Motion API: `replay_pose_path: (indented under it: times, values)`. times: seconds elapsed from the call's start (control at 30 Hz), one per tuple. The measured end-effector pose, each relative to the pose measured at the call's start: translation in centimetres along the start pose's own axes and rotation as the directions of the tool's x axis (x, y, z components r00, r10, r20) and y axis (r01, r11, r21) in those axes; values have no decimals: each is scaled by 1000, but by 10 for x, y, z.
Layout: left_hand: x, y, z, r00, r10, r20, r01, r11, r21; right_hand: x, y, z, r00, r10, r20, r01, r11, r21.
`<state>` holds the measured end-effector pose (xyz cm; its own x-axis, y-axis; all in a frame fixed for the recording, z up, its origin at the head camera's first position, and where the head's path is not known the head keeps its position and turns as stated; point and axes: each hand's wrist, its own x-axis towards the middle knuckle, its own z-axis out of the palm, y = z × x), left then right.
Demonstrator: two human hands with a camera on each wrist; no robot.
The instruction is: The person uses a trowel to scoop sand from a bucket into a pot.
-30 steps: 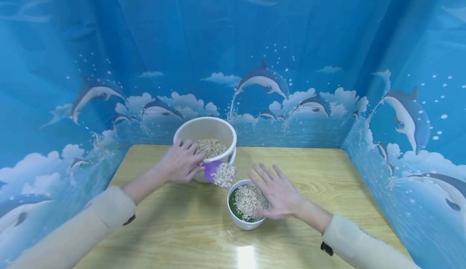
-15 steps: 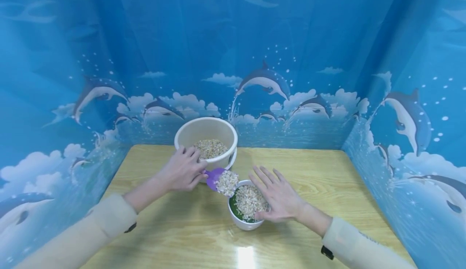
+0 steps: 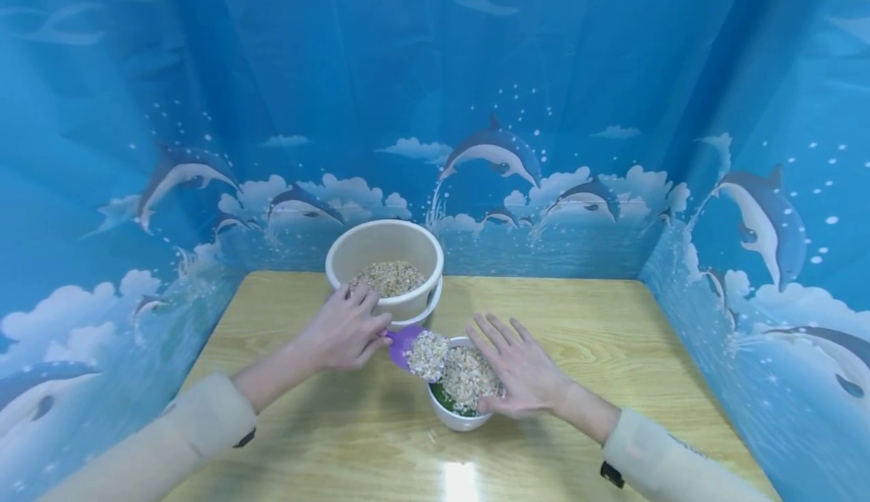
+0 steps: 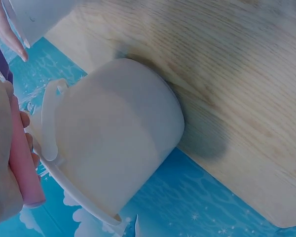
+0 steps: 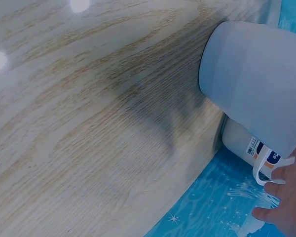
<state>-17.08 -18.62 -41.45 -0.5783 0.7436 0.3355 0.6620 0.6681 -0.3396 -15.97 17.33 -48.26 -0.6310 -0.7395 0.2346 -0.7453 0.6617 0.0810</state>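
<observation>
L hand (image 3: 348, 330) grips purple scoop (image 3: 404, 345) of gravel-like grains (image 3: 428, 357) at left rim of white pot (image 3: 459, 421); R hand (image 3: 519, 372) lies splayed at pot's right. Bucket (image 3: 394, 241) (more grains inside) stands behind-left. Filling, apparently; tipping likely needed next.

A blue backdrop (image 3: 381, 72) stands along the far, left and right edges of the wood-grained table (image 3: 591, 324), printed with leaping dolphins (image 3: 489, 141) and white clouds (image 3: 353, 192). A bright reflection (image 3: 460, 481) shines toward the table's near side.
</observation>
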Motion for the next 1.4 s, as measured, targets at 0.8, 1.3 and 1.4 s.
replay_pose_path:
  times: [0.8,1.3,1.4]
  values:
    - [-4,8,-4,997,-31,73,27,998,54,-2,0,1,1000,10,30,-11,1000,26]
    - [-1,9,-11,996,-23,85,16,997,80,-2,-1,0,999,17,29,-18,1000,25]
    - [1,9,-12,995,-15,97,7,997,83,-3,-1,0,999,19,32,-20,1000,22]
